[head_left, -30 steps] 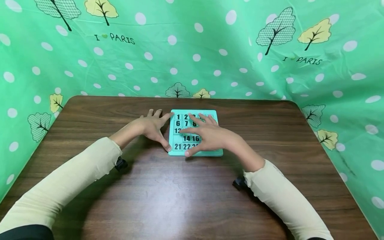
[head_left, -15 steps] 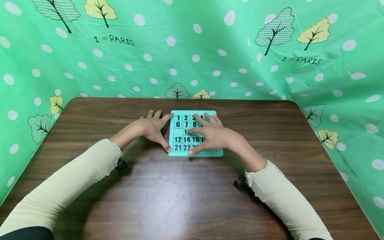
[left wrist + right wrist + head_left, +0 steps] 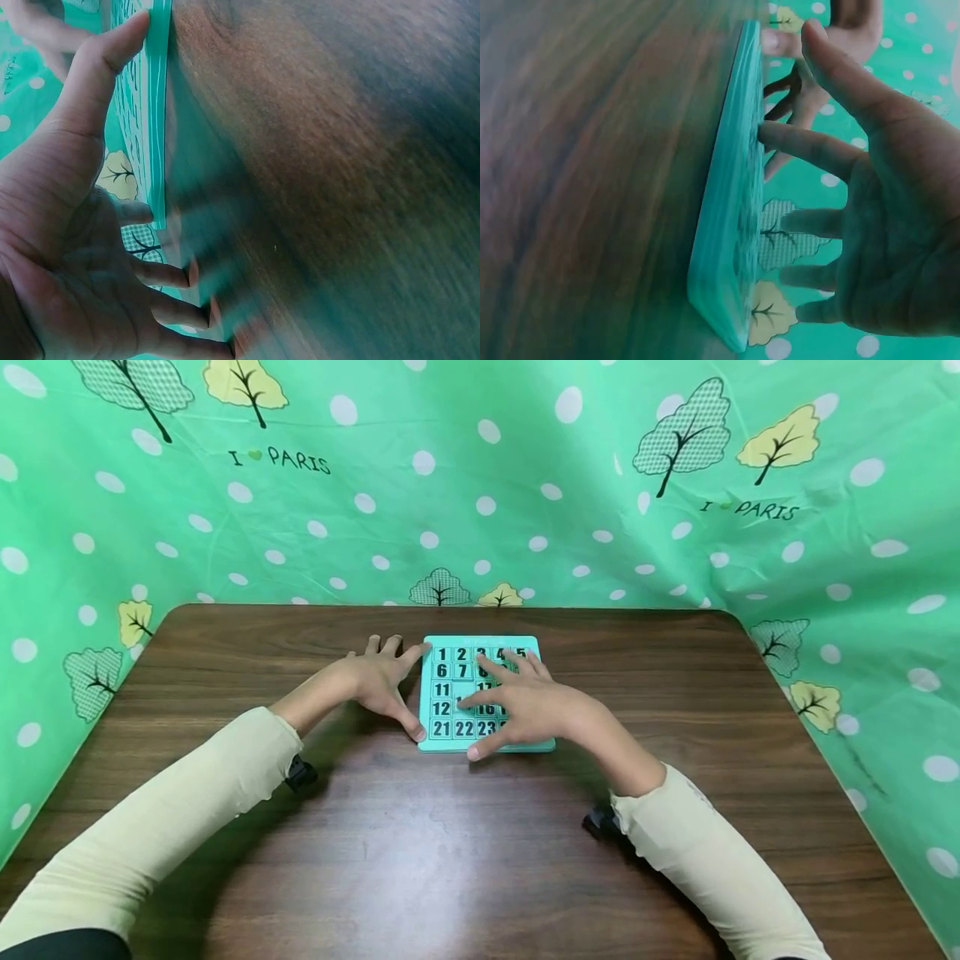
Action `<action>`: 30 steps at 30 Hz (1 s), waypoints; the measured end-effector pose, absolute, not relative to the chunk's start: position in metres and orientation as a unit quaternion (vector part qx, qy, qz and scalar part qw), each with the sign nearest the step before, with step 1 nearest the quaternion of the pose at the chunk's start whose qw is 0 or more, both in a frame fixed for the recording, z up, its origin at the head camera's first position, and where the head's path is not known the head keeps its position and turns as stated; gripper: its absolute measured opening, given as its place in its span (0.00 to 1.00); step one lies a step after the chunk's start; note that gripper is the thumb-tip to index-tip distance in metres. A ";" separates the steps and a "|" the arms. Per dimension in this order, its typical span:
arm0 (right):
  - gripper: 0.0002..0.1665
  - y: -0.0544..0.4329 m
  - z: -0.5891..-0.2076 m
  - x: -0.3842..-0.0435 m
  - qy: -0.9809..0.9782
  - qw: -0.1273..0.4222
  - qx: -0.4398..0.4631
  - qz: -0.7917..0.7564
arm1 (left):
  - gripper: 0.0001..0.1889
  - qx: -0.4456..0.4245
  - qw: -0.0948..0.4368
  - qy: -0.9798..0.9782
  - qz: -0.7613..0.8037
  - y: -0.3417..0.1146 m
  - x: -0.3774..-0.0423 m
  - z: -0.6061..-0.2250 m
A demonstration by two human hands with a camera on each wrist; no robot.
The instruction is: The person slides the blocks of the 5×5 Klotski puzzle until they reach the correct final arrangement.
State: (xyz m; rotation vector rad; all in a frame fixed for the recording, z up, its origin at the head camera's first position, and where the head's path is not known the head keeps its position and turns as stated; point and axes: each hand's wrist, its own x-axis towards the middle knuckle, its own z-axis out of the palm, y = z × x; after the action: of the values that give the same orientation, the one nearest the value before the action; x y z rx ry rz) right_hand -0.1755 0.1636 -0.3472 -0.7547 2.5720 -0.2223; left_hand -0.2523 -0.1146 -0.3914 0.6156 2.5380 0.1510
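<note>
A turquoise number slide puzzle [image 3: 450, 746] lies flat on the table, with black numbers on square tiles. My left hand [image 3: 378, 681] spreads along its left side, index fingertip at the far corner and thumb at the near corner. The left wrist view shows that thumb [image 3: 124, 45] against the puzzle's edge [image 3: 157, 112]. Over the right half, my right hand [image 3: 534, 702] is spread, covering several tiles. Its index fingertip [image 3: 769, 133] touches a tile in the fourth row, right of tile 12 [image 3: 442, 709]. A tile-sized gap shows right of tile 11 [image 3: 442, 690].
The brown wooden table [image 3: 390, 860] has rounded far corners. A green dotted curtain [image 3: 480, 468] with printed trees hangs behind and beside it. Small black devices sit under both wrists, the left one [image 3: 302, 772] near the sleeve's end.
Tile 12 has slid one row toward me, then tile 11 has slid left into the freed place. My right index finger has moved nearer, to the fourth row. My left hand stays put.
</note>
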 end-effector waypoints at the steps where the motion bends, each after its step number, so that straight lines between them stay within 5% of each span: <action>1: 0.49 0.164 -0.348 -0.176 0.935 0.221 -0.266 -0.078 | 0.90 0.226 0.259 0.938 0.053 -0.115 -0.254 -0.394; 18: 0.42 0.165 -0.343 -0.166 0.929 0.223 -0.280 -0.093 | 0.88 0.228 0.270 0.933 0.064 -0.111 -0.244 -0.374; 30: 0.51 0.148 -0.354 -0.171 0.916 0.242 -0.305 -0.093 | 0.85 0.235 0.271 0.932 0.059 -0.112 -0.239 -0.369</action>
State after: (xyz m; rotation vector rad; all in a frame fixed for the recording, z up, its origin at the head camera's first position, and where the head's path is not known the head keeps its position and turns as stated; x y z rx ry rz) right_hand -0.1713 0.1479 -0.3537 -0.8338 2.5052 -0.2547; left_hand -0.2394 -0.1121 -0.3693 0.6340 2.5095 0.1602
